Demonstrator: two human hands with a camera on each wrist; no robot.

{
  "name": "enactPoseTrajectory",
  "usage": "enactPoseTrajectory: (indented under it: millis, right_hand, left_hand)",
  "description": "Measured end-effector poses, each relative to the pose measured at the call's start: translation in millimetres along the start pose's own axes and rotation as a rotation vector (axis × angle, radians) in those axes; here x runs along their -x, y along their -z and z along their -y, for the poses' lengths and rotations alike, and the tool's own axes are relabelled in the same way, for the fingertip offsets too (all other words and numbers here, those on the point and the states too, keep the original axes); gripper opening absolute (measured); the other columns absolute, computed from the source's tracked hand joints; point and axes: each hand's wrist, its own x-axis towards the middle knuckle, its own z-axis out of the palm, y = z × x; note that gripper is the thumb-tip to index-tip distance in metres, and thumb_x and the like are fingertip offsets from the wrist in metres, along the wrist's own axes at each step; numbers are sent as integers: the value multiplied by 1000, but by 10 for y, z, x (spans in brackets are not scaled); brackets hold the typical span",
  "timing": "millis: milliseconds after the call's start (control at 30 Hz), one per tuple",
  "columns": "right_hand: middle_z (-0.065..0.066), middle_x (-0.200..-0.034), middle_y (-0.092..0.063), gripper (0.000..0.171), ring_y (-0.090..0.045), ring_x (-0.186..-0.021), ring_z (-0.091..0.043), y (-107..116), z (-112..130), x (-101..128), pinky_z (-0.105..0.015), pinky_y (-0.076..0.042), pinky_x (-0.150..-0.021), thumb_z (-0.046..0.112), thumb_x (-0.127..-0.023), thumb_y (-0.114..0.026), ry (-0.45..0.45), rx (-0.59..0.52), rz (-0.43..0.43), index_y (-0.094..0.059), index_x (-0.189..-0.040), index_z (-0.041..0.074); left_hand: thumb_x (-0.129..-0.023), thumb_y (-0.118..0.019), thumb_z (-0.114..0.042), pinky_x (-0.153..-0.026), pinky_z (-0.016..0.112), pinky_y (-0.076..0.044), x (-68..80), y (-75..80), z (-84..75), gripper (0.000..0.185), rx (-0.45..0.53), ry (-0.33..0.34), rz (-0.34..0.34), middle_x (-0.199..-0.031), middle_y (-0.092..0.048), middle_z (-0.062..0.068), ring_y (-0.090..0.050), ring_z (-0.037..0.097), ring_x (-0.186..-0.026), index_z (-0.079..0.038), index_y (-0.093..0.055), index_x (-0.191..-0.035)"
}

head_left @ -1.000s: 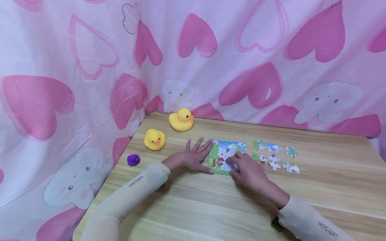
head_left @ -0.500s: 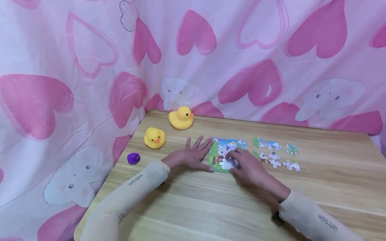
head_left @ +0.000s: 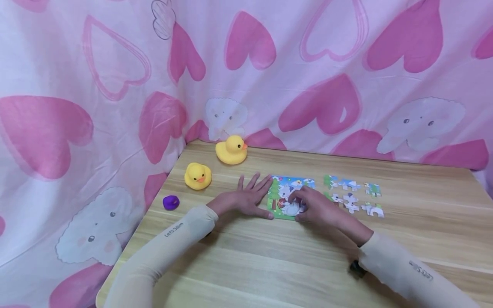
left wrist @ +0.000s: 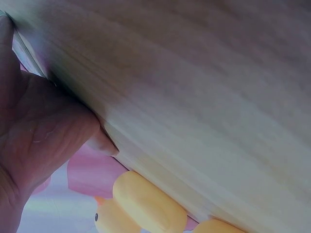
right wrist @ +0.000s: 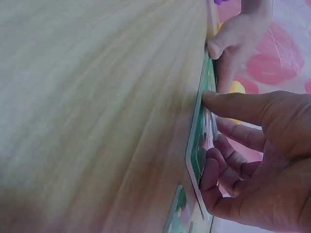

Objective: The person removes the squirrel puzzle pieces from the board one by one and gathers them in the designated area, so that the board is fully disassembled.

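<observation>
A person's left hand (head_left: 246,199) is lying flat, fingers spread, steadying the puzzle board (head_left: 290,197) at mid-bench (head_left: 269,265), while the right hand (head_left: 313,208) is pressing a piece into it, fingers curled; next likely comes seating it, then fetching loose pieces (head_left: 352,197) lying right.

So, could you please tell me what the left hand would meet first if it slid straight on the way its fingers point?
Most likely nothing on the table: the left hand points up-right, between the farther duck and the puzzle board, towards the heart-print cloth. Depth is uncertain.
</observation>
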Motion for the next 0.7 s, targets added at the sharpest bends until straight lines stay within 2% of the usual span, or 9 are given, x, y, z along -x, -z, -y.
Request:
enactPoseTrajectory:
  millis: [167, 333, 500, 700]
  right_hand:
    - [-4, -110, -65, 41, -59, -98, -18, -6, -26, -9, -37, -54, -86, 10, -83, -89, -16, -11, 3, -74, -120, 17]
    - [-4, -112, -63, 42, -59, -100, -18, -12, -56, 53, -35, -54, -86, 12, -85, -87, -28, -69, -20, -72, -124, 19]
    - [-3, -113, -63, 44, -60, -97, -17, 3, -93, 161, -31, -54, -79, 15, -87, -86, -21, -128, -66, -71, -127, 22]
    - [-2, -113, -62, 45, -59, -90, -17, 64, -149, 356, -25, -53, -72, 15, -86, -87, -3, -149, -122, -71, -127, 23]
  left_hand:
    - [-89, -53, -87, -124, 73, 20, 1, 4, 1, 123, -9, -2, -2, -178, 24, -6, 25, 32, -164, -26, 16, -169]
    - [-89, -53, -87, -124, 72, 20, 3, 5, -3, 122, -11, 0, 0, -178, 24, -6, 26, 32, -164, -26, 17, -169]
    - [-89, -54, -86, -124, 73, 20, 17, 13, -16, 123, -11, 3, 3, -178, 24, -6, 27, 32, -164, -25, 17, -169]
    - [-90, -54, -85, -124, 72, 21, 27, 24, -24, 122, -11, 1, 4, -178, 23, -6, 26, 32, -164, -25, 16, -169]
